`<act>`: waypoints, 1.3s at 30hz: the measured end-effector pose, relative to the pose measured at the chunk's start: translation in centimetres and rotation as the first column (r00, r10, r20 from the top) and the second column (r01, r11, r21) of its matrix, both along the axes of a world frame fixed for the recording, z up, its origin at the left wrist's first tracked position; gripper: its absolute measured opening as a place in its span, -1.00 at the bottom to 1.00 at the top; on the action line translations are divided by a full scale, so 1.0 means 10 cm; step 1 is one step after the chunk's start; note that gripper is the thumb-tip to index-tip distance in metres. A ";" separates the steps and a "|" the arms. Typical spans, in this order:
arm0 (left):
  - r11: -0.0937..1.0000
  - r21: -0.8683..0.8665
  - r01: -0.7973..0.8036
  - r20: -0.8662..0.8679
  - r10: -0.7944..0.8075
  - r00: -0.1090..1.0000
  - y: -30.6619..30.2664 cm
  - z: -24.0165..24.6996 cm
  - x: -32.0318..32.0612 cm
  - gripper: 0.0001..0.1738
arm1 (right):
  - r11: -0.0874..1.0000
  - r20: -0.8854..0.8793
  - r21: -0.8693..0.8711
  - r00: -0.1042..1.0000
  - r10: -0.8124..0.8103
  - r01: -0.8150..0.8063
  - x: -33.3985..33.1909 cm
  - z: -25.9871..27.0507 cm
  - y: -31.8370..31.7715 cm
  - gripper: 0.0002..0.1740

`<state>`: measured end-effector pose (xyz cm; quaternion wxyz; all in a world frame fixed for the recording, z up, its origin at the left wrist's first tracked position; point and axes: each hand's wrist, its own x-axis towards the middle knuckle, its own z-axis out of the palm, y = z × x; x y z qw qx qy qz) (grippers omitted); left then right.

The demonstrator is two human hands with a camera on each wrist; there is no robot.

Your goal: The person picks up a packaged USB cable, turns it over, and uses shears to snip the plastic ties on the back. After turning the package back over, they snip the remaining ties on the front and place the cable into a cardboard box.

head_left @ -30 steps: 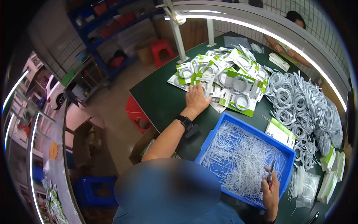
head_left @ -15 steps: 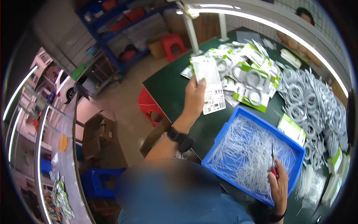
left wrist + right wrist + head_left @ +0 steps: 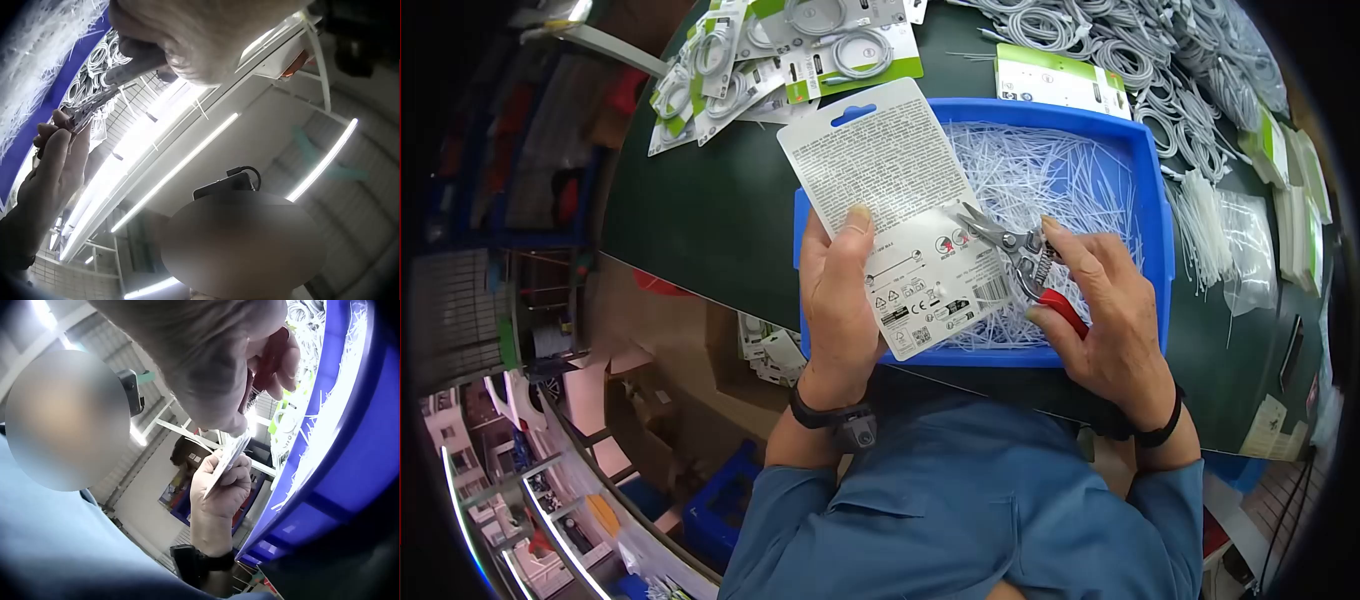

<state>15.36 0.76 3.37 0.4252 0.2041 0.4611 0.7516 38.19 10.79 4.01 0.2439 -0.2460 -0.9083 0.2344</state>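
In the head view my left hand (image 3: 840, 300) grips a printed packaging card (image 3: 900, 180) by its left edge, thumb on top. Its text-covered back faces up, tilted, with a blue-edged hanging slot at the top. My right hand (image 3: 1115, 320) holds red-handled spring snips (image 3: 1030, 262), the slim blades parted and their tips overlapping the card's right side. Seen from the right wrist, the card (image 3: 226, 464) is nearly edge-on in the left hand (image 3: 219, 503). Below both hands sits a blue tray (image 3: 1162, 250) full of thin white plastic strips (image 3: 1065, 175).
Packaged cables (image 3: 860, 55) lie piled at the table's far left, loose coiled grey cables (image 3: 1040, 30) at the far right. A green-and-white card stack (image 3: 1060, 85) stands behind the tray. Right of it are bundled cable ties (image 3: 1200, 235), a clear bag (image 3: 1250, 250) and upright cards (image 3: 1305, 225).
The left hand picked up a card from the pile and brought it over the tray. The right hand lifted the snips up to it. The head view has turned downward.
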 end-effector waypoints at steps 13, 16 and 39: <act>0.998 0.005 0.070 -0.021 -0.070 0.997 0.07 -0.17 0.23 -0.51 | 0.995 0.074 0.079 0.995 -0.073 0.067 0.07 -0.16 -0.04 -0.02; 0.997 -0.013 0.079 -0.007 -0.079 0.997 0.05 -0.22 0.26 -0.51 | 0.995 0.082 0.062 0.993 -0.087 0.082 0.08 -0.19 -0.11 -0.02; 0.979 -0.075 0.187 0.057 -0.183 0.981 0.01 -0.34 0.28 -0.43 | 0.978 0.006 -0.205 0.999 0.052 -0.050 0.03 -0.24 -0.27 -0.05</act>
